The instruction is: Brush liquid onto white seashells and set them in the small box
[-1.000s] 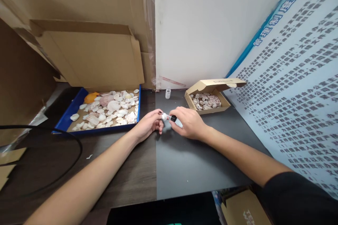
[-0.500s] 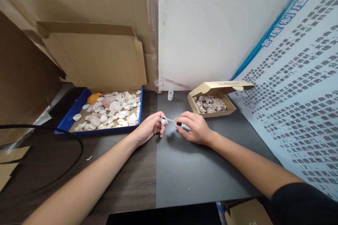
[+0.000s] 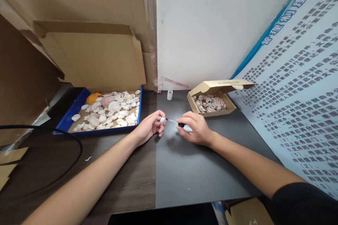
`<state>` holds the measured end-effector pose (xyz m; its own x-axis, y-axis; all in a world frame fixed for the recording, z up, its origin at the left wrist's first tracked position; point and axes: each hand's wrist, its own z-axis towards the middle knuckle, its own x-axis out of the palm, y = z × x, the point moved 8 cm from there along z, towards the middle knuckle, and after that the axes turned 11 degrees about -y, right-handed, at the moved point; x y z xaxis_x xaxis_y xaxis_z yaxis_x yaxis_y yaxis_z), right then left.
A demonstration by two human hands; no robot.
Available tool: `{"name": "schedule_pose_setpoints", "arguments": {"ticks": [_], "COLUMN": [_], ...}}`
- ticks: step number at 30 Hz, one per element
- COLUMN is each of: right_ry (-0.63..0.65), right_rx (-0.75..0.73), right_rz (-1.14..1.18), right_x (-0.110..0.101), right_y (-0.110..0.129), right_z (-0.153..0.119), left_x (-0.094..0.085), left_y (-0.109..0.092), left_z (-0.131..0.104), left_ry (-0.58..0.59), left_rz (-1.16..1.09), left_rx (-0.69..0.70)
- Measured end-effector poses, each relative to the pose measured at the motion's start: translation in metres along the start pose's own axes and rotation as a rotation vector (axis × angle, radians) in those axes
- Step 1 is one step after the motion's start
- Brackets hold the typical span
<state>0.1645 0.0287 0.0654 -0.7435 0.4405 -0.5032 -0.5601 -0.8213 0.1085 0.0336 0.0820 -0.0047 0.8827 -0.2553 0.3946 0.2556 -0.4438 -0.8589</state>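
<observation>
My left hand (image 3: 153, 126) pinches a small white shell (image 3: 162, 120) between thumb and fingers, just above the dark table. From the right, my right hand (image 3: 195, 127) holds a thin brush (image 3: 181, 125) with a black collar and a slim, pale stem pointing left. The stem's dark tip meets the shell or lies very close to it; contact is too small to make out. Fingers cover part of the brush's handle. Beyond both hands, a small clear glass bottle (image 3: 169, 95) with a white label stands upright near the wall.
At left lies a blue-sided cardboard box (image 3: 96, 132), lid raised, holding many shells (image 3: 114, 107). A smaller cardboard box (image 3: 218, 113), lid partly raised, holds more shells at right. A black cable (image 3: 80, 147) loops over the left table. A grey mat (image 3: 200, 175) covers the right side.
The brush and right hand have shifted very slightly, and the shell is turned a little in my left fingers. The camera view has moved slightly.
</observation>
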Motion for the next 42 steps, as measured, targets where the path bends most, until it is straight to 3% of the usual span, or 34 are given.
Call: {"name": "schedule_pose_setpoints", "arguments": {"ticks": [18,24,42], "right_ry": [0.047,-0.039,-0.039], "right_rx": [-0.024,-0.056,-0.092], "right_rz": [0.039,0.046,0.077], "right_x": [0.004,-0.003,-0.001], "right_y": [0.005,0.01,0.013], "right_z": [0.0,0.004,0.002], "left_x": [0.001,0.002,0.002], "left_y": [0.0,0.0,0.002], "left_z": [-0.002,-0.003,-0.002], "left_ry": [0.015,0.021,0.049], "left_rz": [0.034,0.03,0.075], "left_rx": [-0.006,-0.002,-0.002]}}
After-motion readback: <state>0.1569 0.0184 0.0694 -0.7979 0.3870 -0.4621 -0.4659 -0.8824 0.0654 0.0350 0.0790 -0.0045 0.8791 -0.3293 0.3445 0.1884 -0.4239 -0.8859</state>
